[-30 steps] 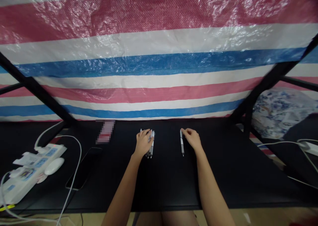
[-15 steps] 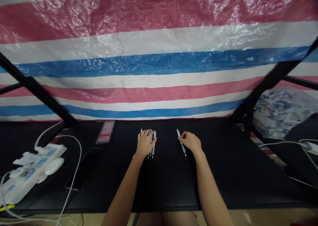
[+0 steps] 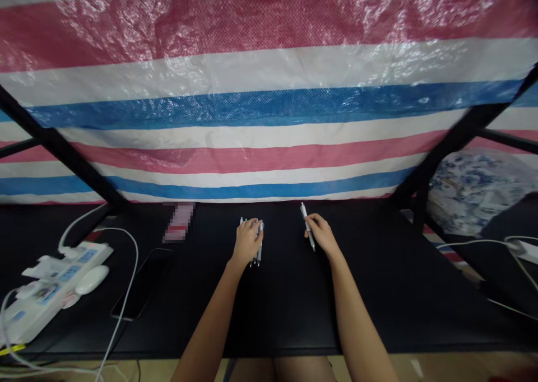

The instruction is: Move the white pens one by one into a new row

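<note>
Several grey-white pens [image 3: 259, 255] lie side by side on the black tabletop, partly covered by my left hand [image 3: 246, 240]. That hand's fingers are curled over the bunch and grip it from above, with the pen tips sticking out toward me. To the right, my right hand [image 3: 321, 232] pinches a single pen [image 3: 310, 237] between thumb and fingers. This pen slants with its clicker end away from me and its tip toward me. A gap of bare tabletop separates it from the bunch.
On the left are a white power strip [image 3: 54, 292] with plugs and cables, a dark phone [image 3: 143, 287] and a pixelated pink item [image 3: 179, 223]. Striped sheeting [image 3: 269, 158] hangs behind the black table [image 3: 286, 315]. Black frame bars flank it; a clear bag [image 3: 479, 189] is at right.
My right hand has moved slightly away from me along with its pen, which now sits farther back. My left hand has shifted a little to the right over the bunch.
</note>
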Tool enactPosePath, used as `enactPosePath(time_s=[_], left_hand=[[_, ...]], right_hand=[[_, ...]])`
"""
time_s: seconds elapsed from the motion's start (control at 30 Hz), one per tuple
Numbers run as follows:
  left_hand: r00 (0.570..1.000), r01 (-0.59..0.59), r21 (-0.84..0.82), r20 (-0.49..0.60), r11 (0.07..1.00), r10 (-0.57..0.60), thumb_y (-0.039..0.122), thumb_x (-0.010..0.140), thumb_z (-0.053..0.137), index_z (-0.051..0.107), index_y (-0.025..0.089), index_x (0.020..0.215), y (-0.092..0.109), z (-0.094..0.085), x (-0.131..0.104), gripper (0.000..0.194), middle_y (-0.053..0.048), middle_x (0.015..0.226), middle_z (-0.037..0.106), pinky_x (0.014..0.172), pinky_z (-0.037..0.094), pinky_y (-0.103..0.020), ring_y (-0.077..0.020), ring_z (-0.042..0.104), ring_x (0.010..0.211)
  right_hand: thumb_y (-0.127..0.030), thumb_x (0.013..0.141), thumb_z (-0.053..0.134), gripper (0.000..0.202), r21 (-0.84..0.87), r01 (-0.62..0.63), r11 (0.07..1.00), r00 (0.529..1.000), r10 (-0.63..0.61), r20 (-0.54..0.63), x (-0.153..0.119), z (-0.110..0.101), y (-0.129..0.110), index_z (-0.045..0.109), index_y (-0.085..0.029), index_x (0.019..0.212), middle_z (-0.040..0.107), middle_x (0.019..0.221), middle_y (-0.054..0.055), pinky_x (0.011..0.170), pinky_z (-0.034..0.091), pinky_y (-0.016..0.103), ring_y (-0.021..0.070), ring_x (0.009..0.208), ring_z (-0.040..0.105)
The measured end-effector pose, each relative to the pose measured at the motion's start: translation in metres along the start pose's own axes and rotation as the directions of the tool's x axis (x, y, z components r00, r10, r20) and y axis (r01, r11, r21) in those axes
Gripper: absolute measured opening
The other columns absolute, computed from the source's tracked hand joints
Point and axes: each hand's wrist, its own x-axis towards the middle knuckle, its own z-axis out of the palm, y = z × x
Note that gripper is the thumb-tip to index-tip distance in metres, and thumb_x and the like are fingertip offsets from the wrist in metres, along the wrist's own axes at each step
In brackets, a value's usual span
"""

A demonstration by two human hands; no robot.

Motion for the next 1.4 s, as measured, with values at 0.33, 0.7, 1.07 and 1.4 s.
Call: enactPosePath(time_s=[0.33, 0.7, 1.07, 1.4], left_hand=[[0.978, 0.065, -0.423, -0.152, 0.904, -0.141, 0.019, 0.079, 0.054, 0.065, 0.020, 0.097, -0.001, -0.006, 0.007, 0.021, -0.007, 0.102, 0.066, 0.090, 0.044, -0.037, -0.0205, 0.059, 0.098], [0.991, 0.093, -0.671, -0.009, 0.736, -0.133, 0.032, 0.079, 0.058, 0.067, 0.018, 0.100, 0.009, -0.012, 0.006, 0.026, -0.007, 0.092, 0.071, 0.084, 0.048, -0.033, -0.0196, 0.065, 0.089], [0.978, 0.109, -0.671, -0.058, 0.733, -0.199, 0.033, 0.078, 0.058, 0.067, 0.018, 0.082, 0.005, -0.014, 0.009, 0.018, -0.004, 0.081, 0.069, 0.076, 0.047, -0.029, -0.0175, 0.063, 0.079], [0.988, 0.087, -0.494, -0.067, 0.865, -0.137, 0.038, 0.087, 0.043, 0.056, 0.019, 0.068, 0.004, -0.017, 0.007, 0.030, 0.001, 0.065, 0.057, 0.065, 0.038, -0.025, -0.0136, 0.053, 0.066]], right_hand=[[-0.040, 0.070, 0.062, 0.034, 0.269, 0.031, 0.963, 0.982, -0.079, 0.170, -0.005, -0.001, -0.014, 0.066, -0.017, 0.095, 0.062, 0.069, 0.002, 0.062, 0.039, 0.028, 0.0136, 0.061, 0.052], [-0.029, 0.071, 0.063, 0.026, 0.270, -0.022, 0.963, 0.905, -0.096, 0.415, -0.014, 0.010, -0.026, 0.071, -0.018, 0.093, 0.068, 0.074, 0.003, 0.063, 0.037, 0.028, 0.0130, 0.062, 0.050], [-0.042, 0.076, 0.060, 0.032, 0.242, 0.009, 0.970, 0.918, -0.104, 0.383, -0.012, 0.010, -0.023, 0.070, -0.017, 0.093, 0.067, 0.072, 0.004, 0.058, 0.036, 0.027, 0.0126, 0.058, 0.047], [-0.045, 0.071, 0.066, 0.034, 0.244, 0.010, 0.970, 0.943, -0.091, 0.321, -0.009, 0.010, -0.018, 0.070, -0.018, 0.091, 0.067, 0.076, 0.005, 0.066, 0.040, 0.030, 0.0165, 0.071, 0.056]])
